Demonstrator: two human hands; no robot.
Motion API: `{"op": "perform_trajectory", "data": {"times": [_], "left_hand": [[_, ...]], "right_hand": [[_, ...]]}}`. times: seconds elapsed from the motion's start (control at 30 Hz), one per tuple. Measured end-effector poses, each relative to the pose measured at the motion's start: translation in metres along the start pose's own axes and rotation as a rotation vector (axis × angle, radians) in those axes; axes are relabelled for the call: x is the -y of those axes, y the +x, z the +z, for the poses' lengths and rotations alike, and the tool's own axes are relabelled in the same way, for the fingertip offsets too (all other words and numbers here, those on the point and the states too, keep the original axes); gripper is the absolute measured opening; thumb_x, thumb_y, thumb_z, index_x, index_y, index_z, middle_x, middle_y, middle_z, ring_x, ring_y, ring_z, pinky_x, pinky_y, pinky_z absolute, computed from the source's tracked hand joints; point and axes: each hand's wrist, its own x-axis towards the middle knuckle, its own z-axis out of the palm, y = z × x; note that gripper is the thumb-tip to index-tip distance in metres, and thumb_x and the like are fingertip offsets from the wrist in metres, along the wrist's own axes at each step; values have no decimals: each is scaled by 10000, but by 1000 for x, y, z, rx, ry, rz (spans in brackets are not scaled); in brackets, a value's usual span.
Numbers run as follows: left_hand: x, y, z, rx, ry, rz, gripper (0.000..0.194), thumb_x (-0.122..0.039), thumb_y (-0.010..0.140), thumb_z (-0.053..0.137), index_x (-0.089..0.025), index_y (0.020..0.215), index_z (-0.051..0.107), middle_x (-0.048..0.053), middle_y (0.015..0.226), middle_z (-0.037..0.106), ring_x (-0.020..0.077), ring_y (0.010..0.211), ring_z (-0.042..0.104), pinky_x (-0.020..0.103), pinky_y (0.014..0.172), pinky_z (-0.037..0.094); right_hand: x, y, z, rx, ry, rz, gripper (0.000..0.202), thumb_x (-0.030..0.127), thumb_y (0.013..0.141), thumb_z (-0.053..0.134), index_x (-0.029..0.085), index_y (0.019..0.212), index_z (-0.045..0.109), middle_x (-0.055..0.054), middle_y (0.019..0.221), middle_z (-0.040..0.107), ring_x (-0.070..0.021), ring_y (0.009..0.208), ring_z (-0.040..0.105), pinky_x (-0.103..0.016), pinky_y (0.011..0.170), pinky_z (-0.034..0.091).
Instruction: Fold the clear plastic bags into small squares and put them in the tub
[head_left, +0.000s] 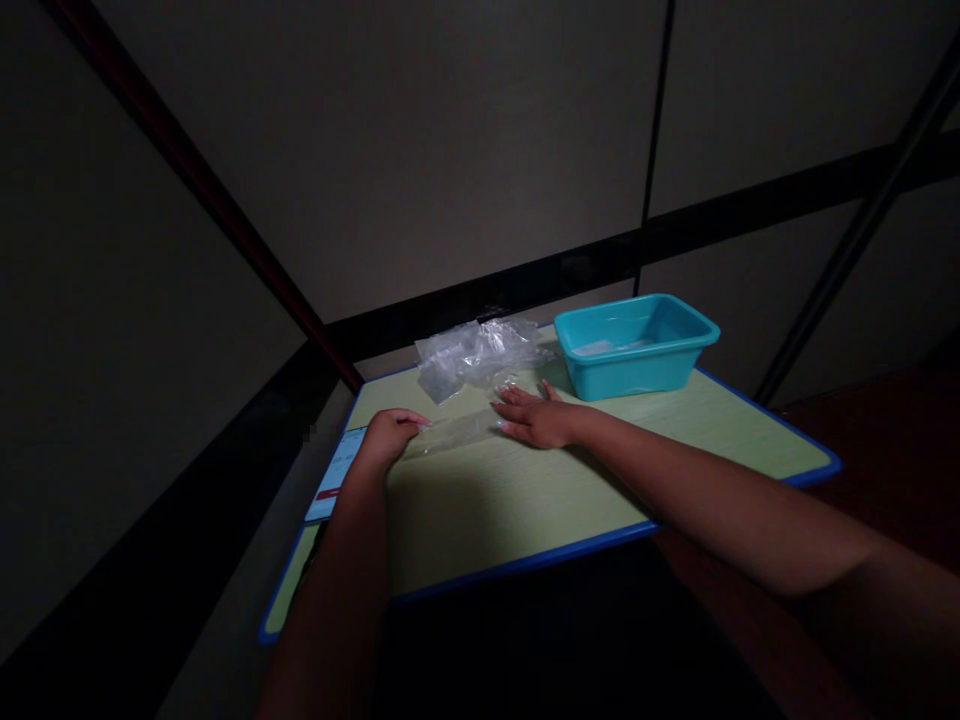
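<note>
A clear plastic bag (pixel 459 431) lies flat and narrow on the pale yellow table (pixel 517 510), stretched between my hands. My left hand (pixel 394 432) pinches its left end between thumb and fingers. At the other end, my right hand (pixel 534 416) rests with fingers spread, palm down on the bag's right part. Just beyond my hands is a loose heap of crinkled clear plastic bags (pixel 480 350).
A turquoise plastic basin (pixel 630 375) stands at the back right, with something whitish and clear inside. Along the left edge lies a phone (pixel 335 475) with its screen lit, partly behind my left forearm. Blue edging (pixel 525 563) rims the table; wall panels (pixel 480 150) rise behind it.
</note>
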Motion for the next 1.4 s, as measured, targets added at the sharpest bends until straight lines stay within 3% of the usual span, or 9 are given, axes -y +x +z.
{"op": "perform_trajectory", "data": {"times": [0.5,1.03,1.4], "left_hand": [[2,-1,-1,86,35,-8,175,-247,528,621,-160,645,716,30,629,697,176,624,602,261,617,416],[5,-2,4,117,50,5,188,-179,582,594,-147,707,730,27,658,700,156,622,600,235,593,415],[14,8,11,90,70,53,194,-177,572,600,-175,708,738,18,653,699,159,636,595,232,595,412]], "right_hand": [[-2,1,0,28,-4,19,633,553,914,180,219,1452,189,-66,1514,59,-279,1385,23,-635,1027,-34],[1,7,8,-110,-39,-91,631,514,916,216,208,1462,143,-102,1500,147,-270,1377,124,-620,1035,-22],[20,26,6,-13,-56,-182,599,474,924,201,233,1464,107,-70,1504,170,-246,1378,130,-600,1052,5]]}}
